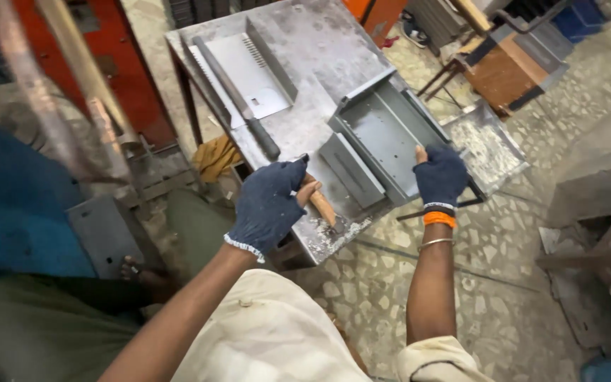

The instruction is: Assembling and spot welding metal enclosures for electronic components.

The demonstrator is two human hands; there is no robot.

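Two gloved hands at work. Left hand [269,205] keeps a closed grip on a wooden tool handle [321,204], its working end down on the worktop [305,42], apparently ready for use. Right hand [441,177] clasps the near edge of a grey sheet-metal tray [383,134], seemingly steadying it. Beyond the left grip lies a long dark-handled blade [238,99] on a folded metal sheet [259,71].

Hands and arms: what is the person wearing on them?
Both the left hand and right hand wear dark blue knitted gloves with cut-off fingertips and pale cuffs. The right wrist has an orange band and a thin metal bangle. Cream short sleeves leave the forearms bare.
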